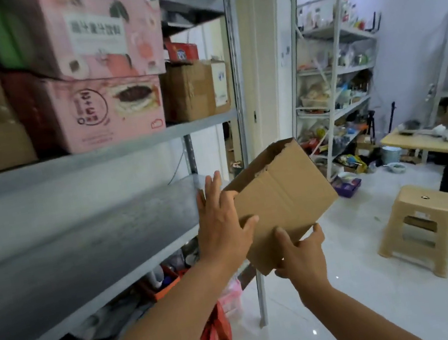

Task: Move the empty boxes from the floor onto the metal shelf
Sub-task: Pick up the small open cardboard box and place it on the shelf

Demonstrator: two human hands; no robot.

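A brown cardboard box (284, 198) is held in the air, tilted, just right of the metal shelf (87, 243). Its far end is torn open. My left hand (223, 223) presses flat on the box's left side, thumb over the top face. My right hand (301, 251) grips the box's near bottom edge. The grey shelf board at the height of my hands is bare.
The shelf above carries pink cartons (94, 108) and brown boxes (195, 91). Bags and clutter fill the lowest level. A beige plastic stool (418, 223) and a wooden table (435, 146) stand to the right on the white floor. More loaded racks (333, 86) line the back wall. A person stands at the far right.
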